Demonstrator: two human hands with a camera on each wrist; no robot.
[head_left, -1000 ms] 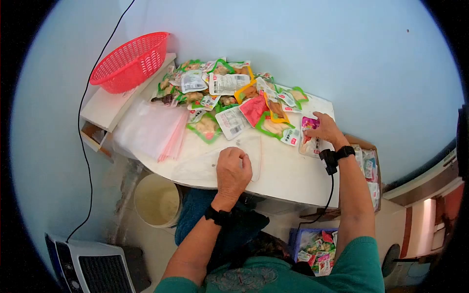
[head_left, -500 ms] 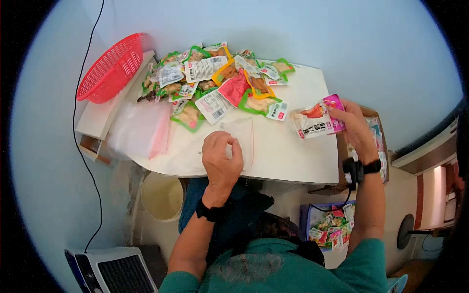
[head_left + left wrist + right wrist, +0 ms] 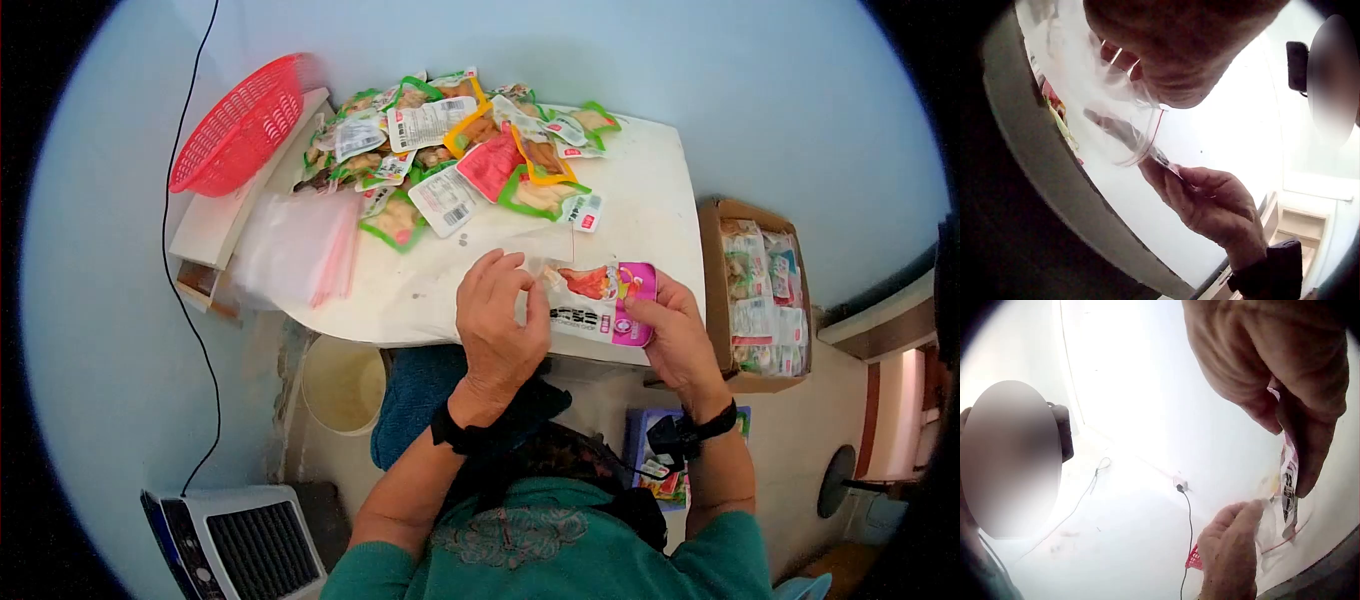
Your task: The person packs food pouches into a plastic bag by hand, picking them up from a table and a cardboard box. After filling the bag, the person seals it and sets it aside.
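My right hand (image 3: 682, 330) grips a flat food packet (image 3: 590, 300) by its magenta end, thumb on top, above the table's front edge. Its white part carries a picture of reddish-brown food. A clear plastic zip bag (image 3: 1124, 112) with a red line along its mouth is pinched in my left hand (image 3: 503, 318), the fingers bent. In the left wrist view the packet's far end lies within the bag's mouth, while the magenta end stays outside in the right fingers. Much of the bag is faint in the head view.
Many sealed food packets (image 3: 490, 165) are heaped on the white table (image 3: 640, 190). Stacked clear bags (image 3: 295, 240) lie at left, near a red basket (image 3: 240, 125). A cardboard box (image 3: 712, 250) of packets stands right, a bucket (image 3: 345, 385) below the table, a blue crate (image 3: 640, 430) on the floor.
My right hand has lifted the magenta-ended packet from the table's right side and carried it left to the bag at my left hand. My left hand's fingers have spread somewhat.
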